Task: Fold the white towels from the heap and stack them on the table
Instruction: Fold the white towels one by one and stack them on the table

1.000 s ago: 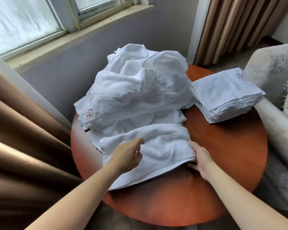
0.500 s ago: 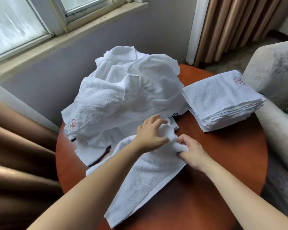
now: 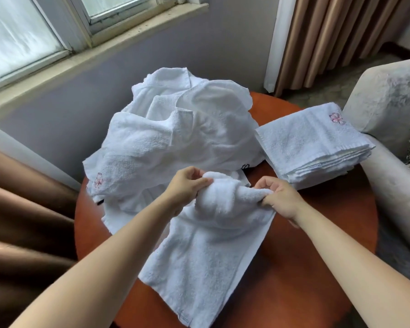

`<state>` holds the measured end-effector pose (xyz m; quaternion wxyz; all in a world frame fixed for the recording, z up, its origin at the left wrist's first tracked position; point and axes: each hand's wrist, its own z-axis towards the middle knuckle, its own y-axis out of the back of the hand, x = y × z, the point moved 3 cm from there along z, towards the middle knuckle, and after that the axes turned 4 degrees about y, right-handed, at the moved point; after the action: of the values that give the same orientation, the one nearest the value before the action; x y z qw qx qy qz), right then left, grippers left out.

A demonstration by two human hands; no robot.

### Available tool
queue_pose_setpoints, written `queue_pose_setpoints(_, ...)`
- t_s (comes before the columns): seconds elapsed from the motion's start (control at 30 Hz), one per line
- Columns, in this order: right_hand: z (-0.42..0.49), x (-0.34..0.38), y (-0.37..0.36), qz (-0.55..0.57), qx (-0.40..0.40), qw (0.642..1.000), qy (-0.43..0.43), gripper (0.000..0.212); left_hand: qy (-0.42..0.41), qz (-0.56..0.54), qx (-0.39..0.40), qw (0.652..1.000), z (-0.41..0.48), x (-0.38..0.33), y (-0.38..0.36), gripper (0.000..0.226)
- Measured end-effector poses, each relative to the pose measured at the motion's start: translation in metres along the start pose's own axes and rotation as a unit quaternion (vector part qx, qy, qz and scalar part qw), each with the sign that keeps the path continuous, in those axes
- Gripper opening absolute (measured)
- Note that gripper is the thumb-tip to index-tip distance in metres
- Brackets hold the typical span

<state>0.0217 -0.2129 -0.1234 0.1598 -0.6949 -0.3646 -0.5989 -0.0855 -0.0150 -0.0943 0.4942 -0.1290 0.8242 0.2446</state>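
A white towel (image 3: 204,259) lies lengthwise across the round red-brown table (image 3: 317,233), its far end lifted and bunched. My left hand (image 3: 185,188) pinches that far end on the left. My right hand (image 3: 278,197) grips the same end on the right. Behind them sits the heap of crumpled white towels (image 3: 175,143), one showing a pink embroidered flower. To the right a stack of folded white towels (image 3: 313,143) rests on the table, with a pink flower on its top corner.
A grey armchair (image 3: 393,119) presses against the table's right side. Brown curtains (image 3: 21,221) hang at the left and a beige curtain (image 3: 329,39) at the back right. The window sill (image 3: 92,46) and wall run behind the table.
Both hands left the flat folded towel's near edge and took its far end. They have lifted it and drawn apart, and the towel now lies lengthwise toward me.
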Motion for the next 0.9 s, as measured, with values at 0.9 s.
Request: queue_pose_setpoints(0.9, -0.025, 0.162, 0.008, 0.095, -0.038, 0.971, 0.217, 0.043, -0.140, -0.170, -0.045, 0.974, -0.075, -0.085, 0.060, 0.014)
